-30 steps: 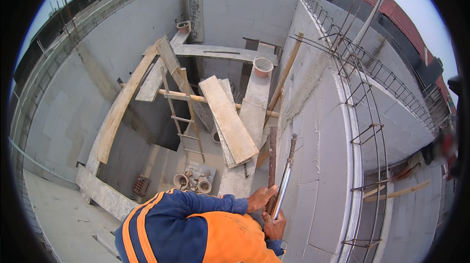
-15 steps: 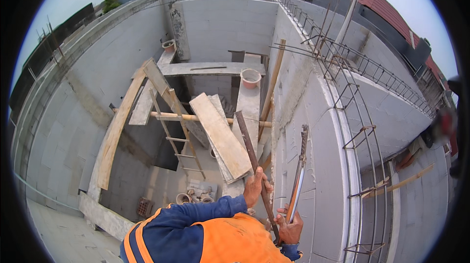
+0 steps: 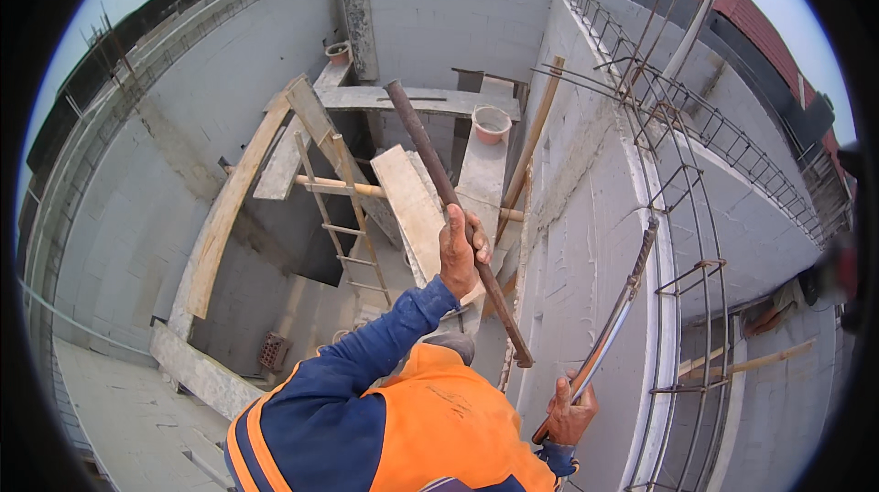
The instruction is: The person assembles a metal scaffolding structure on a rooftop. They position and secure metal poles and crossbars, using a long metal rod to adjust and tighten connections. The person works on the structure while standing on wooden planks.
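Rust-brown along its length, a straight bar is clasped by the left hand, fingers curled around it a little below its middle. It is raised in front of the orange-and-navy garment, and its long axis runs slantwise, one end up and to the left, the other down and to the right. The right hand is closed around a slimmer dark rod with a bright silvery stretch. This one leans the opposite way, its rough dark tip up and to the right beside the pale block wall, its butt down and to the left. Both hands are well apart. Beyond the bar show a pale plank, a ladder and a pinkish bucket. Dark marks on the orange cloth are too indistinct to read.
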A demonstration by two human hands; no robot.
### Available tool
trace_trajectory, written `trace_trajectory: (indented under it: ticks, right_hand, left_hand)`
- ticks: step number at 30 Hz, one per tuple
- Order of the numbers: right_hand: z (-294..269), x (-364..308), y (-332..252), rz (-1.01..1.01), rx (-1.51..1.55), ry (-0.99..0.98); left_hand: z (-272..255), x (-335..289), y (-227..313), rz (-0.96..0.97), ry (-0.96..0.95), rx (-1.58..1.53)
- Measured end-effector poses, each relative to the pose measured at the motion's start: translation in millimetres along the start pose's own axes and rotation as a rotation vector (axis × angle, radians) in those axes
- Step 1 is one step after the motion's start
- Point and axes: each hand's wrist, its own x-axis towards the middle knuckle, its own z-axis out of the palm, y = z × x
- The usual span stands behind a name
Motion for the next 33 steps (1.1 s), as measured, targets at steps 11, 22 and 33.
trace_trajectory:
  ticks: [11,22,33]
  right_hand:
    - [20.8,62.3,-59.5,-0.074,0.214,-0.038]
    - [70.3,159.5,-100.8,-0.173,0.183,-0.079]
    - [74.9,180.8,-96.0,-0.035,0.043,-0.010]
  left_hand:
    - [10.2,57.9,25.0,0.128,-0.366,0.476]
    - [-39.4,79.9,3.4,-0.140,-0.550,0.834]
    - [-120.8,92.3,-5.5,-0.193,-0.379,0.999]
